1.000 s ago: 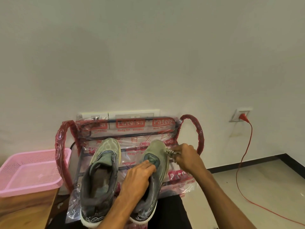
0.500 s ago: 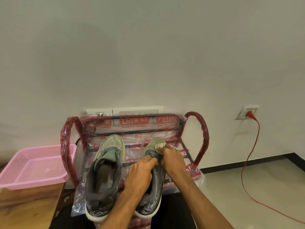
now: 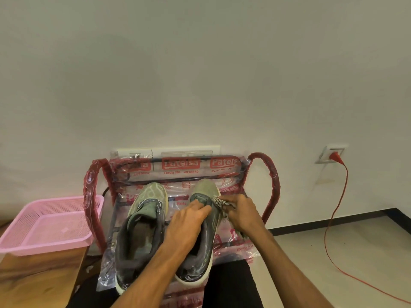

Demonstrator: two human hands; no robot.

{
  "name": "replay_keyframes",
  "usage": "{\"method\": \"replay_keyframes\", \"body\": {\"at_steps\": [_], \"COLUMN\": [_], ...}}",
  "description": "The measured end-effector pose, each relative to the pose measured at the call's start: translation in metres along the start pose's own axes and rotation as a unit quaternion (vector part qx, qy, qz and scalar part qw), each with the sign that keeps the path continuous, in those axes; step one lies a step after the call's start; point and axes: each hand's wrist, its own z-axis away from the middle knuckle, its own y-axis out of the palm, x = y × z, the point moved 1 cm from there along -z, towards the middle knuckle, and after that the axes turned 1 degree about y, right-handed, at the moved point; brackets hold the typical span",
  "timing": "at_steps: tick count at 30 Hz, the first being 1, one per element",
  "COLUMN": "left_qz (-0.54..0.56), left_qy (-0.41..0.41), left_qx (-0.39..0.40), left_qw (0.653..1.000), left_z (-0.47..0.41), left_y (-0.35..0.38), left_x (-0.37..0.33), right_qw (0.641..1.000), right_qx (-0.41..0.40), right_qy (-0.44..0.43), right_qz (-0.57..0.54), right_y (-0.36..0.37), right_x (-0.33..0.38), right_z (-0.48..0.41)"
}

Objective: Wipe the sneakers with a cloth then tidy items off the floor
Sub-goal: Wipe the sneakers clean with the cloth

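Glossy plastic film [image 3: 182, 166] wraps the rack [image 3: 273, 178]; sneakers [image 3: 152, 196] look matt.

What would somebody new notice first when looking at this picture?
Two grey-green sneakers sit side by side on a rack wrapped in red-printed plastic against the wall at lower centre. The left hand holds the right sneaker while the right hand grips a patterned cloth against its side. A pink basket stands at lower left, and a red cable hangs from a wall socket at right.
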Motion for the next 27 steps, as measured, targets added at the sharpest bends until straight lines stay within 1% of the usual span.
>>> {"method": "replay_keyframes", "body": {"at_steps": [2,4,6,9,11,16,18,21,22,24,26,27], "left_qz": [-0.042,-0.066,-0.048,0.002,0.011,-0.045,-0.074,-0.128,-0.146,-0.171,-0.188,-0.192], "left_qy": [0.018,0.018,-0.004,-0.039,-0.063,-0.141,-0.14,-0.109,-0.101,-0.095,-0.085,-0.08], "left_qx": [0.011,0.03,0.036,0.019,0.017,0.051,0.06,0.069,0.073,0.1,0.101,0.113], "left_qw": [0.999,0.997,0.998,0.999,0.998,0.988,0.986,0.983,0.981,0.976,0.973,0.972], "left_z": [-0.003,-0.004,-0.001,0.004,0.005,0.004,0.003,0.002,0.001,0.0,0.001,0.0], "left_y": [-0.005,-0.005,-0.005,-0.006,-0.008,-0.007,-0.008,-0.007,-0.006,0.0,0.003,0.001], "left_x": [0.002,0.002,0.003,0.006,0.009,0.006,0.001,-0.008,-0.013,-0.022,-0.033,-0.038], "right_qw": [0.999,0.999,1.0,1.0,1.0,0.999,0.999,1.0,1.0,0.998,0.993,0.989], "right_qx": [-0.017,-0.018,-0.012,-0.015,-0.02,-0.024,-0.014,0.001,-0.006,-0.053,-0.118,-0.138], "right_qy": [-0.007,-0.007,-0.001,0.006,0.005,0.0,0.001,0.005,0.01,0.012,-0.023,-0.051], "right_qz": [-0.028,-0.033,-0.028,-0.013,0.005,0.029,0.029,0.006,-0.008,-0.032,-0.019,0.0], "right_y": [0.007,0.017,0.029,0.04,0.044,0.047,0.047,0.04,0.034,0.019,0.008,0.005], "right_x": [0.002,0.0,-0.004,-0.01,-0.01,-0.008,-0.011,-0.011,-0.009,-0.005,-0.002,0.0], "right_z": [0.004,0.008,0.01,0.011,0.012,0.013,0.012,0.012,0.012,0.007,-0.002,-0.007]}}
